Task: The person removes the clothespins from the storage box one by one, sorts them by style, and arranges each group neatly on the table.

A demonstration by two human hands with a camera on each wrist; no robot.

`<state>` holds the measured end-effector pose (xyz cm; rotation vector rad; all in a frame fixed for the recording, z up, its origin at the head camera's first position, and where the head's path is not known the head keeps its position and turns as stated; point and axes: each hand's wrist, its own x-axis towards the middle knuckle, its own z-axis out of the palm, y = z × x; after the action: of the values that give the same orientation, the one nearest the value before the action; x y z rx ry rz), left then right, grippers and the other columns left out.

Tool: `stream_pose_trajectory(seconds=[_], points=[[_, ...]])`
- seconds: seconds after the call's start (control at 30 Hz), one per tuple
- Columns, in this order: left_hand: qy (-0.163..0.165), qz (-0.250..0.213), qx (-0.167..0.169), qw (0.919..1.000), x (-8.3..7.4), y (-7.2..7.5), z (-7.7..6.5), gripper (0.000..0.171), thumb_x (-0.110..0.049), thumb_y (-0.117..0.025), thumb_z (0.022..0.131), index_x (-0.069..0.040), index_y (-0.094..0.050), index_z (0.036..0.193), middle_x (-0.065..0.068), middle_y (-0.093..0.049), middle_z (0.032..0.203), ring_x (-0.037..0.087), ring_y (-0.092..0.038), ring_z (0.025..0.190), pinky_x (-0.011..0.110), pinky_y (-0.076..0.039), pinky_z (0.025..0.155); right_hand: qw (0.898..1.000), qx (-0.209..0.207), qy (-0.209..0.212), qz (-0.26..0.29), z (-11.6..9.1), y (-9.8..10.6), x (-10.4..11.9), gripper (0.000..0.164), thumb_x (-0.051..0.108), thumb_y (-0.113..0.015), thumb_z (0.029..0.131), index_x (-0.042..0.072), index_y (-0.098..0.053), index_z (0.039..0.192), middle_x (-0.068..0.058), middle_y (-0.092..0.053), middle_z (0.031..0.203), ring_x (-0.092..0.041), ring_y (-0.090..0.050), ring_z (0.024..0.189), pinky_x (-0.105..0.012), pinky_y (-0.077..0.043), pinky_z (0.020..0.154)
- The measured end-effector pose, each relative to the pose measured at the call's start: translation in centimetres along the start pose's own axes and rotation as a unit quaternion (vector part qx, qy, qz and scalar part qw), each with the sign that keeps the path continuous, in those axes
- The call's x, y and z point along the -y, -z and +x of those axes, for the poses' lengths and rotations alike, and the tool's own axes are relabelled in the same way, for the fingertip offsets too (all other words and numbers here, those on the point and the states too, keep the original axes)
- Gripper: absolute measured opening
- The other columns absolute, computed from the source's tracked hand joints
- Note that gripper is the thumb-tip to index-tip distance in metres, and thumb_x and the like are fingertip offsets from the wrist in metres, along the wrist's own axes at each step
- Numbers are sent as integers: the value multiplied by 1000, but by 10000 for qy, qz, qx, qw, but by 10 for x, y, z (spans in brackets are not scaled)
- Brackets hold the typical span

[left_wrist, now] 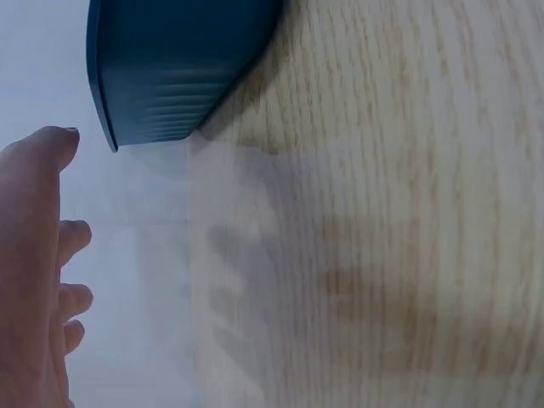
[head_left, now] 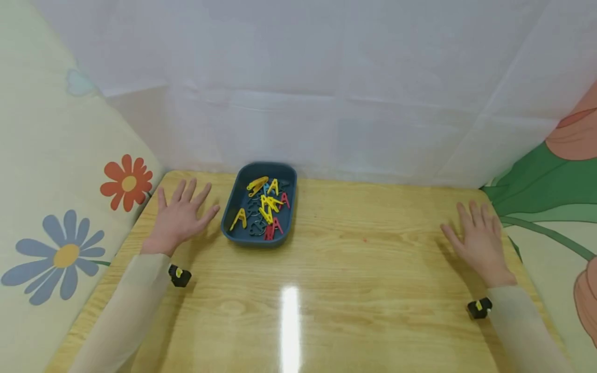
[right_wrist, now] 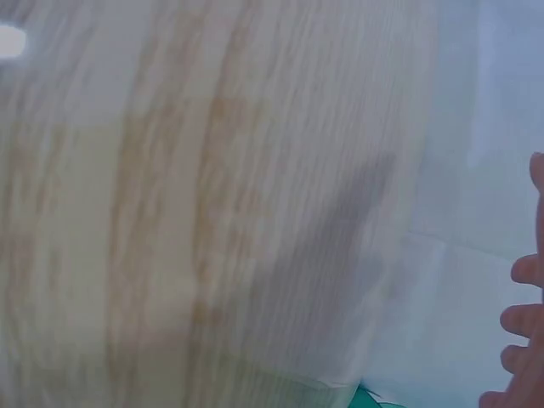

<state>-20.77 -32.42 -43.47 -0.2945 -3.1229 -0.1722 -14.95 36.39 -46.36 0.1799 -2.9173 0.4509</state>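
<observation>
the left hand (head_left: 181, 218) and right hand (head_left: 480, 246) are both empty, fingers spread; the left is just beside the dark blue tray (head_left: 256, 242), the right well apart from it. the tray sits upright on the bench (head_left: 373, 290), left of centre, small loose clips (head_left: 270, 201) inside. it looks light, stiff and smooth, probably plastic; opposite long walls under the rim should give a secure hold. the clips seem light and springy, best pinched singly.
</observation>
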Motion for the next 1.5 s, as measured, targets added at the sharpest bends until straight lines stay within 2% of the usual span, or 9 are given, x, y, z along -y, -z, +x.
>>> stream_pose_trajectory(seconds=[0.23, 0.37, 0.57, 0.7, 0.93, 1.1, 1.23, 1.5], points=[[94, -406, -101, 9991, -4, 0, 0, 80, -64, -38, 106, -13, -26, 166, 30, -24, 166, 53, -19, 150, 79, 2, 115, 9989, -167, 279, 337, 4, -2, 5, 74, 45, -51, 108, -11, -35, 154, -43, -24, 158, -63, -17, 146, -77, -16, 115], [55, -866, -336, 9957, -10, -1, -3, 77, -60, -41, 107, -7, -33, 163, 31, -35, 160, 55, -31, 144, 78, -14, 114, 9967, -274, 503, 570, 6, -3, 12, 67, 37, -55, 108, -14, -40, 149, -45, -31, 153, -65, -27, 141, -75, -22, 114], [10, -1764, -458, 9832, -23, -2, -11, 72, -54, -46, 108, -2, -40, 158, 32, -42, 154, 54, -43, 136, 74, -33, 107, 9944, -303, 698, 739, 11, 0, 29, 57, 28, -58, 107, -15, -47, 144, -41, -44, 144, -60, -41, 131, -73, -34, 107], [-81, -2239, -620, 9726, -31, -6, -15, 68, -48, -50, 108, 1, -44, 155, 31, -46, 151, 48, -51, 129, 68, -42, 102, 9936, -251, 776, 783, 16, 3, 42, 55, 25, -60, 106, -14, -48, 143, -39, -48, 141, -57, -44, 130, -71, -36, 107], [-166, -2888, -958, 9525, -43, -15, -21, 59, -35, -53, 109, 5, -45, 152, 29, -54, 143, 45, -56, 122, 62, -48, 97, 9897, -233, 1172, 794, 27, 2, 67, 50, 18, -64, 103, -14, -52, 140, -37, -56, 134, -55, -50, 126, -68, -40, 106], [-171, -3104, -1173, 9432, -49, -19, -25, 52, -27, -54, 110, 7, -48, 150, 29, -59, 135, 44, -61, 116, 59, -52, 91, 9888, -114, 1286, 749, 39, 0, 90, 49, 19, -64, 104, -13, -53, 140, -35, -58, 134, -52, -53, 126, -66, -42, 107], [-96, -3144, -1257, 9409, -52, -20, -26, 49, -23, -54, 109, 7, -50, 148, 29, -61, 133, 44, -63, 114, 56, -53, 89, 9872, -11, 1413, 746, 49, -1, 109, 49, 22, -62, 105, -11, -54, 140, -33, -59, 136, -50, -54, 127, -64, -43, 107], [118, -3238, -1143, 9391, -57, -25, -30, 47, -22, -53, 109, 6, -51, 147, 29, -61, 135, 43, -61, 116, 59, -53, 92, 9781, -4, 1917, 809, 69, -13, 146, 50, 24, -64, 103, -9, -56, 139, -29, -62, 136, -47, -57, 126, -60, -45, 108]])
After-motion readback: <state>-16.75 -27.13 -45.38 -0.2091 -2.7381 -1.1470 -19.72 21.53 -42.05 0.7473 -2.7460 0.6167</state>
